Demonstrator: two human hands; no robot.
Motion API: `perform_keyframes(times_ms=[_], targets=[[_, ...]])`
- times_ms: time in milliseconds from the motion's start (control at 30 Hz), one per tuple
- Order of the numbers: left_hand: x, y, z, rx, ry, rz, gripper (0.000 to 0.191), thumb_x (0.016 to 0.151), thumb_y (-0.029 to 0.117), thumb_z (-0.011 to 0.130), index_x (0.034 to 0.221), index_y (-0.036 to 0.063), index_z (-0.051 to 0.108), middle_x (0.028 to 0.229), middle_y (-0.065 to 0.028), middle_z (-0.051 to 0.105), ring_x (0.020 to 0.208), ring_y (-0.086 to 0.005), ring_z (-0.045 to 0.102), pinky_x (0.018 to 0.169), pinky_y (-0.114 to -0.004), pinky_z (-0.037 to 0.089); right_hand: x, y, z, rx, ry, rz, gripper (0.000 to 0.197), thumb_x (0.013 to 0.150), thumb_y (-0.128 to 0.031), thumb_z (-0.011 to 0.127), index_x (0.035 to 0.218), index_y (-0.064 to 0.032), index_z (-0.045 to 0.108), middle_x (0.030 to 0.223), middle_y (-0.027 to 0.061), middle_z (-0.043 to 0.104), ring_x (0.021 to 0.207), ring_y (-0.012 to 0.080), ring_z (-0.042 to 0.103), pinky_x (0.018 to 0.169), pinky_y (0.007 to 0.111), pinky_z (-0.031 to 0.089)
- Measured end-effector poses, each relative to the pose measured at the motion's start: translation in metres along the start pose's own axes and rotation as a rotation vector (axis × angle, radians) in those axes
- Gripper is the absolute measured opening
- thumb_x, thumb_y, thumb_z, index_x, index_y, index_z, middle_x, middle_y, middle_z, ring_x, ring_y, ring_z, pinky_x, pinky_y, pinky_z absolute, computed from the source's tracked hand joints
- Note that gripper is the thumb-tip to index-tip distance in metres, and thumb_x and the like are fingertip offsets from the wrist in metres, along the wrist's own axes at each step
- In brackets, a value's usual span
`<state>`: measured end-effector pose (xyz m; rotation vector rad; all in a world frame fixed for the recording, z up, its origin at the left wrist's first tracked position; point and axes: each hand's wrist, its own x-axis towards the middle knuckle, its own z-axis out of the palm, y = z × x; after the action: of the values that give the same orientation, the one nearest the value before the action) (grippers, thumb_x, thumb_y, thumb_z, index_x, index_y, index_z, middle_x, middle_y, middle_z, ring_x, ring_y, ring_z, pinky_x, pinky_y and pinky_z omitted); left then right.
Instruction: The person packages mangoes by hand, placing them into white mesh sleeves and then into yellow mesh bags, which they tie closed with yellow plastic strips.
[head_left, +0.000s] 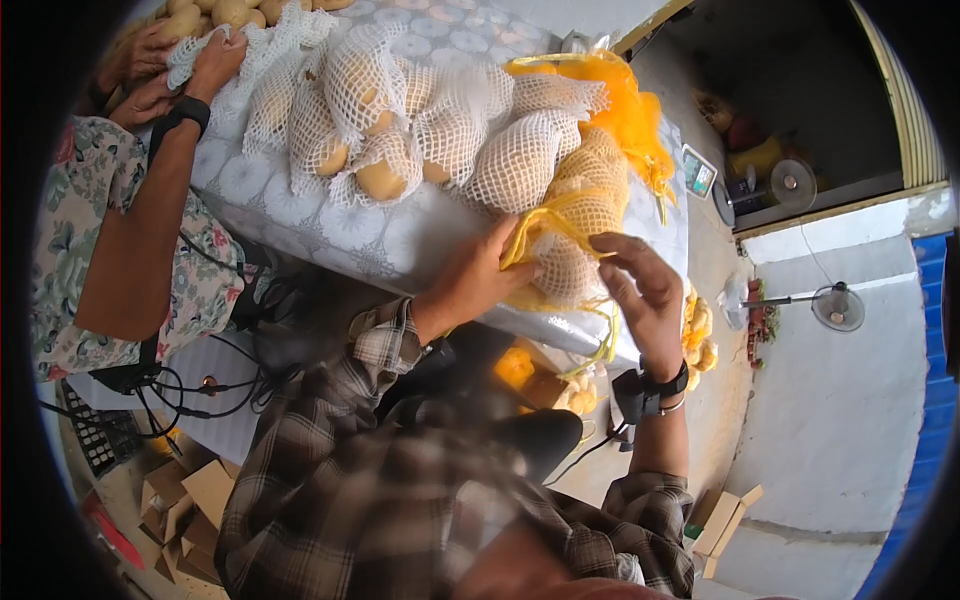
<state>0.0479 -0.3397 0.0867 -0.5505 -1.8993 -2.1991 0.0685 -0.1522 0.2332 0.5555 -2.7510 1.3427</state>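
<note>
My left hand (480, 277) and my right hand (637, 285) hold the rim of a yellow mesh bag (555, 206) between them, at the table's near edge. Inside the bag lie tan, potato-like items in white foam netting (566, 266), partly hidden by the yellow mesh. Left of the bag, several more tan items in white foam net sleeves (517, 161) lie in a group on the table. Beyond them is a heap of orange-yellow mesh bags (630, 112).
The table (360, 232) has a grey patterned cover. A co-worker (127, 247) stands at the left, hands on a white foam net (187, 56) near unwrapped tan items (232, 11). Filled yellow bags (697, 337) lie on the floor beyond the right edge. Cables (202, 390) hang at the lower left.
</note>
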Motion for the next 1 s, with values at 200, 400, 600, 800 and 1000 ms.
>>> perform_keyframes(times_ms=[200, 400, 600, 800, 1000], targets=[[-0.003, 0.005, -0.011, 0.244, -0.012, -0.014, 0.053, 0.083, 0.026, 0.074, 0.123, 0.0024, 0.050, 0.084, -0.0219, 0.066, 0.077, -0.0403, 0.066, 0.063, -0.044, 0.052, 0.091, 0.014, -0.028, 0.135, -0.011, 0.027, 0.025, 0.092, -0.011, 0.063, 0.113, 0.0025, 0.066, 0.110, 0.0072, 0.067, 0.100, 0.0142, 0.061, 0.090, 0.026, 0.047], [-0.005, 0.005, -0.010, 0.304, -0.026, -0.041, 0.047, 0.084, 0.025, 0.074, 0.121, 0.0044, 0.053, 0.079, -0.0197, 0.065, 0.070, -0.0363, 0.068, 0.057, -0.040, 0.051, 0.196, 0.031, -0.029, 0.049, -0.147, -0.056, 0.038, 0.090, -0.020, 0.067, 0.120, 0.0028, 0.062, 0.117, 0.0087, 0.065, 0.108, 0.0160, 0.058, 0.095, 0.029, 0.044], [-0.009, -0.001, -0.014, 0.304, -0.039, -0.004, 0.050, 0.085, 0.030, 0.073, 0.121, 0.0008, 0.053, 0.078, -0.0191, 0.064, 0.069, -0.0327, 0.067, 0.059, -0.040, 0.052, 0.277, 0.062, 0.015, -0.519, -0.219, -0.316, 0.045, 0.081, -0.023, 0.073, 0.122, -0.0048, 0.062, 0.116, 0.0150, 0.066, 0.109, 0.0273, 0.061, 0.096, 0.035, 0.046], [0.005, 0.012, -0.012, 0.300, -0.106, -0.060, 0.052, 0.087, 0.036, 0.069, 0.126, 0.0053, 0.052, 0.082, -0.0180, 0.064, 0.069, -0.0333, 0.067, 0.060, -0.042, 0.053, 0.312, 0.120, 0.036, -0.741, -0.409, -0.262, 0.076, 0.073, -0.040, 0.075, 0.136, -0.0070, 0.049, 0.128, 0.0206, 0.059, 0.121, 0.0340, 0.054, 0.103, 0.040, 0.042], [-0.001, 0.007, -0.013, 0.319, -0.069, 0.004, 0.055, 0.089, 0.030, 0.067, 0.132, 0.0033, 0.045, 0.072, -0.0195, 0.062, 0.064, -0.0317, 0.065, 0.064, -0.040, 0.055, 0.307, 0.098, 0.043, -0.545, -0.458, -0.078, 0.074, 0.075, -0.035, 0.077, 0.135, -0.0017, 0.049, 0.124, 0.0186, 0.061, 0.111, 0.0310, 0.061, 0.094, 0.037, 0.048]])
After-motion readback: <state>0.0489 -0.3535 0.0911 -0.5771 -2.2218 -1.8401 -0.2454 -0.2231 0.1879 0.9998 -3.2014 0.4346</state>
